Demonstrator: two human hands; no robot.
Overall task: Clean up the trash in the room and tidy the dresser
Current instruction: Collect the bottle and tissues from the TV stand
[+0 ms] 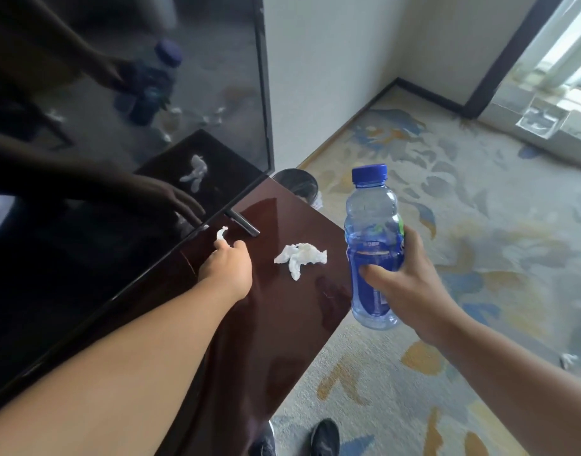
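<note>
I am pinching a small tissue scrap [221,232] with my left hand [228,264], fingers closed on it beside the TV's edge [184,238] and its metal foot [244,223]. A bigger crumpled tissue [300,258] is lying just right of those fingers on the dark glossy surface [276,324]. My right hand [404,278] is gripping a blue-capped water bottle [373,245] past the surface's edge, over open carpet [480,225]; its label is too blurred to read. A bin [295,184] is standing beyond the far corner.
</note>
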